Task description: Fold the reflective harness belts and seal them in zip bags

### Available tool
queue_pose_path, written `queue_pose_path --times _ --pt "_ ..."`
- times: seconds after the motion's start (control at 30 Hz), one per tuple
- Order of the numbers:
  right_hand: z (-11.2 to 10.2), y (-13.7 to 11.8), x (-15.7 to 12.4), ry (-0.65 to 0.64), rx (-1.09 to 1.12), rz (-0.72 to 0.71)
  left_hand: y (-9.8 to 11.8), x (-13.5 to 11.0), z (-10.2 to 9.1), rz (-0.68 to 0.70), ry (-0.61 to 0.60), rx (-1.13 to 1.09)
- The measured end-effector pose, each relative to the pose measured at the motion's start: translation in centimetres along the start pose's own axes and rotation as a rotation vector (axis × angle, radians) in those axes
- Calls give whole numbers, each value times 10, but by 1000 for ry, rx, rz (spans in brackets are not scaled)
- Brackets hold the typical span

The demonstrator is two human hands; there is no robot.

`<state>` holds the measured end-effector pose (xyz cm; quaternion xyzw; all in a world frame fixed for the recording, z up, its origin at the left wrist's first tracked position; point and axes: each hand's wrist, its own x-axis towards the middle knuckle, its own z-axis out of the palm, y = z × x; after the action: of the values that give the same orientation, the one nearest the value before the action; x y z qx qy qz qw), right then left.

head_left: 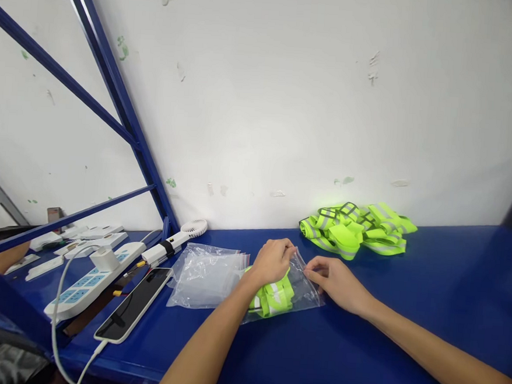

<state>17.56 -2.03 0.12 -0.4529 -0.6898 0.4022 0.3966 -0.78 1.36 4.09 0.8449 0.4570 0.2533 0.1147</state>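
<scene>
A folded neon-yellow reflective strap bundle (277, 299) with silver stripes lies inside a clear zip bag (307, 294) on the blue table. My left hand (272, 262) reaches over the bundle, its fingers closed at the bag's far edge. At the bag's right edge, my right hand (331, 278) pinches the plastic between thumb and fingers. Part of the bundle is hidden beneath my left hand and wrist. Left of it lies a stack of flat clear zip bags (210, 276), several deep, partly overlapped by my left forearm.
More neon-yellow reflective straps (354, 228) are heaped by the wall. To the left are a charging phone (136, 306), a power strip (96, 280), a small white fan (193, 228) and a blue metal frame (126, 107). Another person's arm (10, 257) shows at far left.
</scene>
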Motion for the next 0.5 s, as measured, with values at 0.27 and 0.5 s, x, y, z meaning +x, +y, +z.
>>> queue_pose_path --times 0.27,0.5 --pt "3 1 7 -15 154 31 -3 -2 4 -2 32 25" --pt "1 -8 2 11 245 118 -7 -1 5 48 40 -26"
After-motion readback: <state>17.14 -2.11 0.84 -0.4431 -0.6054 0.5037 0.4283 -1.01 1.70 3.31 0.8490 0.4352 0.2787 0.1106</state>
